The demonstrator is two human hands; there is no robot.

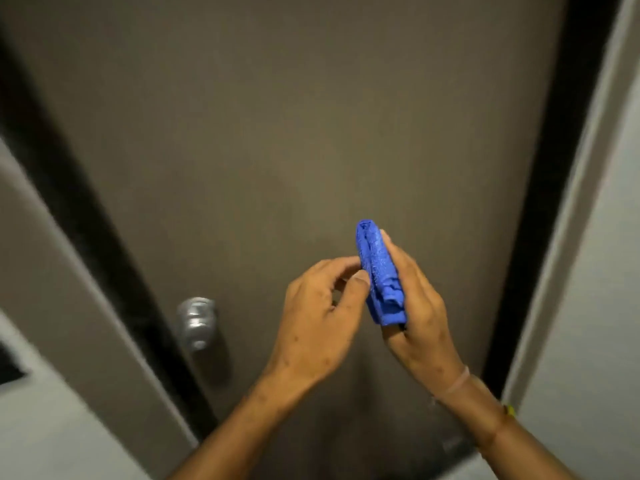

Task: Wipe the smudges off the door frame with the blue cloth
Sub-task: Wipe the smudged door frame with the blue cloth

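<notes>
A folded blue cloth [379, 271] stands upright between my two hands in front of a closed grey-brown door [284, 116]. My right hand [415, 306] holds the cloth flat against its palm and fingers. My left hand [318, 320] touches the cloth's left edge with thumb and fingertips. The dark door frame runs down the left side [69, 188] and the right side [550, 188] of the door. Both hands are apart from the frame. No smudges can be made out in this blurred view.
A silver round door knob [197, 322] sits on the door's left edge, lower left of my hands. Pale grey walls [606, 271] flank the frame on both sides. A dark rectangle [8, 368] shows on the left wall.
</notes>
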